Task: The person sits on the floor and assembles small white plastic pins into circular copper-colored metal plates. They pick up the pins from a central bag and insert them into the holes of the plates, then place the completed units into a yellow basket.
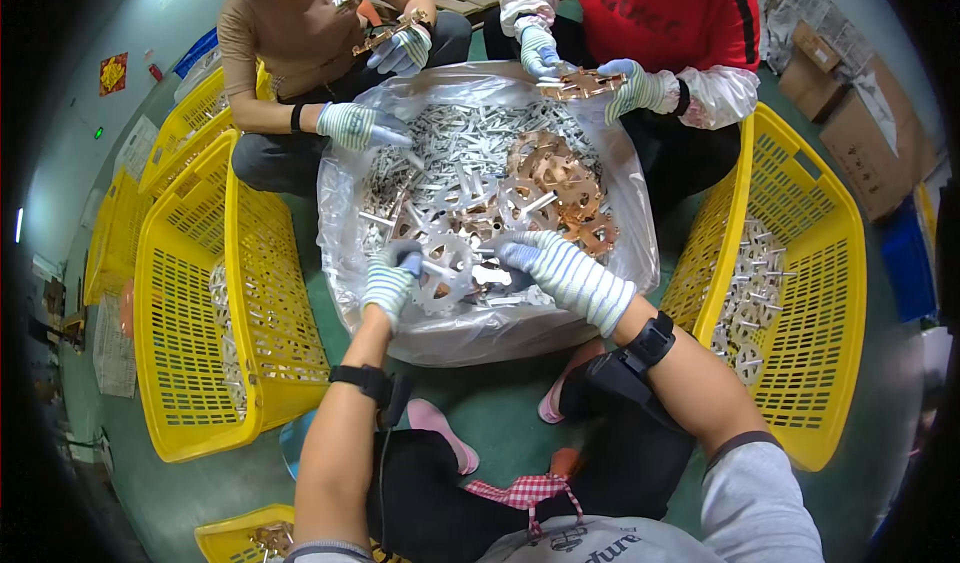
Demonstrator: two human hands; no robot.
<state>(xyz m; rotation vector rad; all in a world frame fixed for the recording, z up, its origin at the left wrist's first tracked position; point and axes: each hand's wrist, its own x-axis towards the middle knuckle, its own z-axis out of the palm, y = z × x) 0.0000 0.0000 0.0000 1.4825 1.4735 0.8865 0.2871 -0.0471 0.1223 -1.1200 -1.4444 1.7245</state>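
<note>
Head view is showing a big clear plastic bag [630, 203], lying open on the green floor [500, 403] and holding a heap of silvery and copper-coloured flat metal stampings [480, 188]; two yellow slotted plastic baskets are flanking it, the left basket [200, 363] just beside the bag's left edge and the right basket [810, 293] just beside its right edge, each holding silvery pieces; brown cardboard boxes [860, 113] are sitting toward the upper right corner of the floor; at the bag's far edge two other people are sitting, each holding copper-coloured parts in striped gloves. At the bag's near edge, the person's left hand [390, 281], in a white striped knit glove, is pinching the rim of a silvery round toothed metal plate [443, 273] that is resting on the heap; the right hand [545, 261], gloved alike, is lying curled with fingertips pressing down onto the stampings just right of that plate; whether it is gripping anything, I cannot tell.
</note>
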